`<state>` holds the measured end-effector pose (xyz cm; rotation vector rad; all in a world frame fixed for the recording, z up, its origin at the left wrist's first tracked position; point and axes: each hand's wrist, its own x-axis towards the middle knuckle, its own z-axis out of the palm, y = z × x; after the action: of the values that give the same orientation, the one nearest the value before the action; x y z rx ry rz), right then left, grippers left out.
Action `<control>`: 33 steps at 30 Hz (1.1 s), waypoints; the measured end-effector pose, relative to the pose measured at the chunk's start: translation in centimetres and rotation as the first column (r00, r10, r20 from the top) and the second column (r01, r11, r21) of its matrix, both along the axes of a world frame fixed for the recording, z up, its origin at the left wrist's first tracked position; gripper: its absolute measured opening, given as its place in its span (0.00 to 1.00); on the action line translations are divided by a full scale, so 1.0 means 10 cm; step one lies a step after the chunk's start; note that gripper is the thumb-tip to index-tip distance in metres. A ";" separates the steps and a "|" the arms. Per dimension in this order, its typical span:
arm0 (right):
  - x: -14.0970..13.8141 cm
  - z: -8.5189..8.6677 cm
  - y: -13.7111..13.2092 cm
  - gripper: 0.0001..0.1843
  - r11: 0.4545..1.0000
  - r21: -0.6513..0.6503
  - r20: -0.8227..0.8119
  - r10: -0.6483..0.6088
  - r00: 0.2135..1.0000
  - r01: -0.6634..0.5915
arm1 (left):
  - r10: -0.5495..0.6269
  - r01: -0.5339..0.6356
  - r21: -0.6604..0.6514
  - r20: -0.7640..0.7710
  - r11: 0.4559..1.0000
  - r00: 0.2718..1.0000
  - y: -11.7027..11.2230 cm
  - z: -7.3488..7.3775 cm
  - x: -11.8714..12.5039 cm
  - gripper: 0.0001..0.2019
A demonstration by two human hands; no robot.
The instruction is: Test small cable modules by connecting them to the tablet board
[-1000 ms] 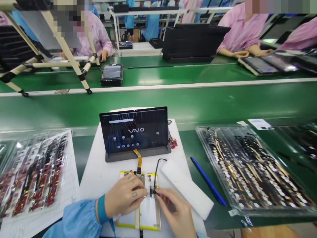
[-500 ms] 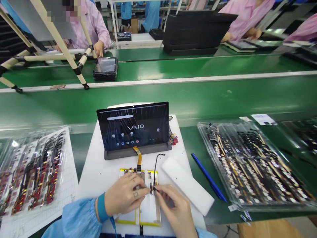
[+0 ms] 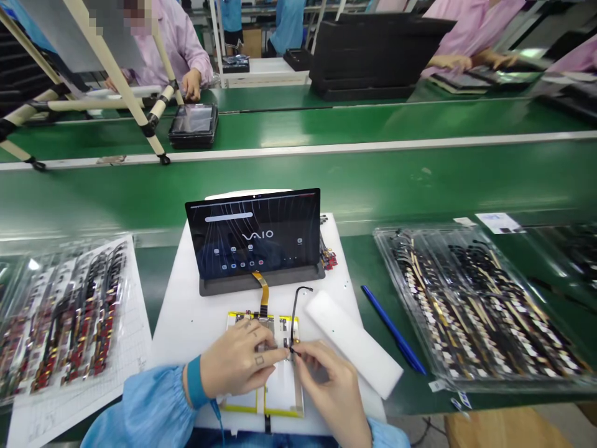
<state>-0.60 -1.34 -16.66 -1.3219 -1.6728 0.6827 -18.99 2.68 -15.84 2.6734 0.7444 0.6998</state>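
In the head view, the left hand point(image 3: 242, 361) rests over a flat yellow-edged pack point(image 3: 283, 398), index finger reaching to the lower end of a black cable point(image 3: 295, 308); whether it grips anything, I cannot tell. The right hand point(image 3: 329, 389) pinches that cable end between thumb and forefinger. The pack lies on a white board point(image 3: 181, 317) atop the green worktop point(image 3: 387, 264), before a lit tablet point(image 3: 254, 239).

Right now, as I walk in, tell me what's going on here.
Someone's left hand is over a yellow-edged pack, while the right hand is at the lower end of a thin black cable. An orange ribbon runs between the pack and a lit VAIO screen propped behind it. A white block lies to the right.
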 end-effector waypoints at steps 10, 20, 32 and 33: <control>0.00 0.00 0.02 0.07 0.998 -0.048 -0.010 0.034 0.999 -0.035 | -0.016 0.017 0.019 -0.076 1.000 0.997 0.01 -0.02 0.00 0.11; -0.01 0.03 0.03 0.07 0.998 -0.045 0.027 0.052 0.998 -0.051 | 0.032 -0.019 0.094 -0.134 0.995 0.991 0.00 0.03 0.03 0.14; 0.46 0.32 0.03 0.12 0.952 0.266 0.430 0.021 0.903 -0.149 | 0.036 -0.025 0.079 -0.145 0.997 0.989 0.01 0.02 0.04 0.13; 0.53 0.28 0.05 0.12 0.936 0.330 0.482 -0.055 0.874 -0.123 | 0.079 -0.071 0.071 -0.108 0.995 0.991 0.05 0.02 0.01 0.13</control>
<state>4.65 -0.87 -13.86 -1.2632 -2.1045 0.0421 -18.93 3.13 -15.66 2.7762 0.8686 0.6079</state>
